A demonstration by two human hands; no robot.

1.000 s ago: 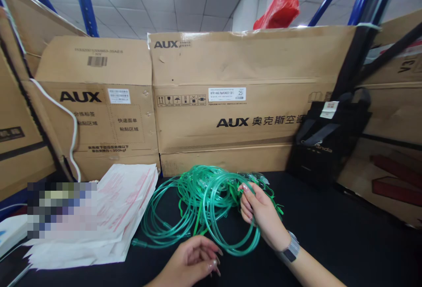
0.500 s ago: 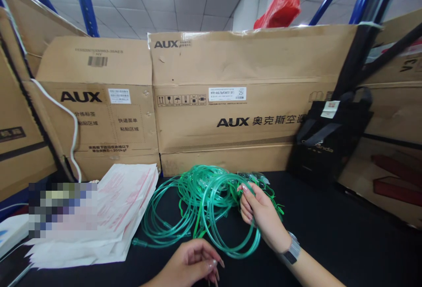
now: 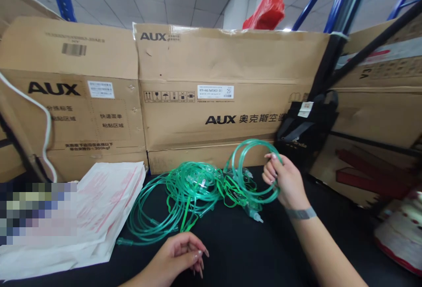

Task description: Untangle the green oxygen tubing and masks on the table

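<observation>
My right hand [image 3: 286, 180] grips a coil of green tubing [image 3: 245, 155] and holds it lifted above the black table [image 3: 250, 252]; a connector end hangs below the coil. A tangled pile of green tubing [image 3: 174, 199] with clear masks lies on the table to the left of it. Near the front edge my left hand [image 3: 180, 258] rests on the table, fingers loosely curled, holding nothing.
A stack of white paper pouches with red print [image 3: 95, 208] lies at the left. Large cardboard AUX boxes [image 3: 217, 85] wall the back. A black tote bag [image 3: 306, 128] leans at the back right, and a white and red bag [image 3: 400, 234] lies at the far right.
My right hand has lifted one coil of tubing up and to the right, away from the pile. The view has shifted rightwards. My left hand stays low on the table.
</observation>
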